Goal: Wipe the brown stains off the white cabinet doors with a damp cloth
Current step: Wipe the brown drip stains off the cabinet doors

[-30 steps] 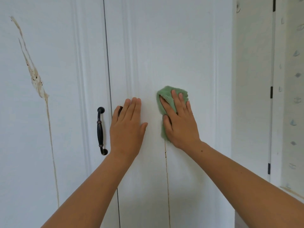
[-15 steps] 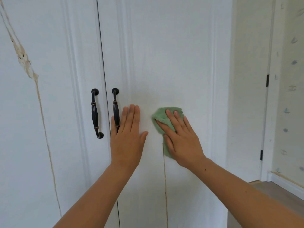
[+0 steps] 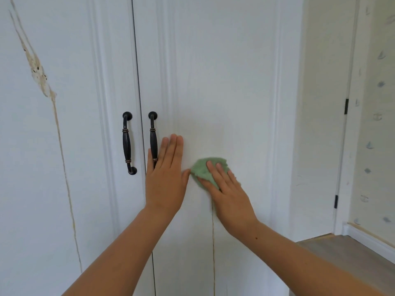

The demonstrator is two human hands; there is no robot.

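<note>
**Green cloth at the top of a drip line on the right door**

Head view. The right hand [image 3: 230,195] presses a small crumpled green cloth [image 3: 203,170] flat against the white panelled right cabinet door [image 3: 224,71]. Its fingers are straight and a little spread, so it does not pinch the cloth and holds it only by pressure. The cloth sits at the top of a thin brown drip line [image 3: 213,242] that runs down this door to the lower edge of the picture. The left hand [image 3: 165,178] lies flat on the same door, fingers straight and close together, with the thumb tip just beside the cloth.

Because only pressure keeps the cloth in place, I think it can slip or bunch up if the push becomes lighter. A too wet cloth could smear the brown into a wide pale trace (how damp it is, I cannot tell). The larger crusty brown streak [image 3: 39,73] on the white left cabinet door [image 3: 32,189] looks untouched, so much work is left.

Two dark metal pull handles [image 3: 127,144] stand on both sides of the gap between the doors. The left hand covers the lower end of the right one, and this handle would hinder a wide sideways stroke. A grey-brown wooden floor [image 3: 346,253] and a black hinge [image 3: 346,106] lie well apart at the right.
</note>
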